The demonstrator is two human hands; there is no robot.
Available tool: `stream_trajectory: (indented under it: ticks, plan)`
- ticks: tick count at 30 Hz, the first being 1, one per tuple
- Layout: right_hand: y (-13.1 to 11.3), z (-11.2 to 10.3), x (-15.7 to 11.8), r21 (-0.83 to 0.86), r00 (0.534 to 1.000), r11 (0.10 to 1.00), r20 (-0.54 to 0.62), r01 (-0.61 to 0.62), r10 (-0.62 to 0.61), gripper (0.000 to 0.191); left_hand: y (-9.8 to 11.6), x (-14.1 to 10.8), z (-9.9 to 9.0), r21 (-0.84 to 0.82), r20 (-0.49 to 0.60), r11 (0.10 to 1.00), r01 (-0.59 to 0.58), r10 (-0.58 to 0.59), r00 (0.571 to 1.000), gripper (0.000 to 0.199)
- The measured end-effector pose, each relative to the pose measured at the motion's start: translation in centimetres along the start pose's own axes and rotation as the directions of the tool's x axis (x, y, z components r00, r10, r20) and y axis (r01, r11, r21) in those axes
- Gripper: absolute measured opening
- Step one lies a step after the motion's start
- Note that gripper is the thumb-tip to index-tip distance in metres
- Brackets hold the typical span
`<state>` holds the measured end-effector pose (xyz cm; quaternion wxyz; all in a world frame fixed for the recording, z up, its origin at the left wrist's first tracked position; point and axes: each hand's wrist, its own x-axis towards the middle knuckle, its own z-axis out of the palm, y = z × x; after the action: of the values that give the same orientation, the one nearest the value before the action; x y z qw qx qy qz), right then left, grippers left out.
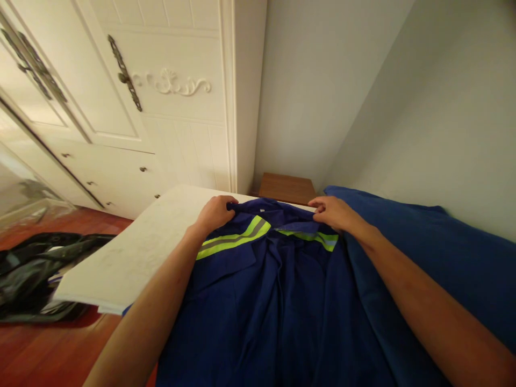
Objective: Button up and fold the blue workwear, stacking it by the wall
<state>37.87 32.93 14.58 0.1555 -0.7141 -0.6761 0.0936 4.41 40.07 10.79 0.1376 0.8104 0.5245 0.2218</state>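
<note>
A dark blue work garment [242, 290] lies spread in front of me, its collar end pointing away. Bright yellow-green and grey reflective strips cross its chest on both sides, and a small white label shows inside the collar. At the left shoulder, my left hand [217, 212] is closed with thumb and fingers pinching the cloth. My right hand [334, 210] pinches the opposite shoulder edge, its fingers curled. Folds run down the middle of the cloth, and its lower part leaves the view.
Under the garment is a white flat surface [157, 236]. A blue cushion-like piece [435, 247] rests against the wall at right. Beyond stand a small brown wooden top [287, 186] and a white wardrobe [189, 140]. A black bag [36, 274] lies on the reddish floor.
</note>
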Motion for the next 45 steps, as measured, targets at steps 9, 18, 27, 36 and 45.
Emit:
stream_trajectory:
  ticks: [9, 18, 27, 36, 45]
  plan:
    - [-0.5, -4.1, -1.3, -0.303, 0.999, 0.953, 0.025, -0.023, 0.032, 0.019, 1.5, -0.8, -1.4, 0.023, -0.269, 0.993, 0.115, -0.104, 0.957, 0.033]
    - [-1.0, 0.7, -0.5, -0.113, 0.981, 0.978, -0.059, 0.177, -0.184, 0.041, 1.7, -0.8, -1.1, 0.124, -0.161, 0.991, 0.043, -0.023, 0.987, 0.051]
    - [-0.1, 1.6, 0.0, -0.102, 0.988, 0.984, -0.022, 0.149, -0.152, 0.025, 0.3, -0.3, -0.2, 0.077, -0.108, 0.99, 0.118, -0.109, 0.988, 0.044]
    - [-0.8, 0.6, -0.4, -0.036, 0.948, 0.996, -0.312, -0.082, 0.067, 0.027, -0.1, 0.0, -0.4, -0.144, -0.184, 0.973, 0.182, -0.207, 0.961, 0.022]
    - [0.6, 0.6, 0.6, 0.429, 0.974, 0.899, -0.228, 0.086, 0.015, 0.037, 0.0, 0.1, -0.3, -0.143, -0.24, 0.977, 0.161, -0.192, 0.952, 0.032]
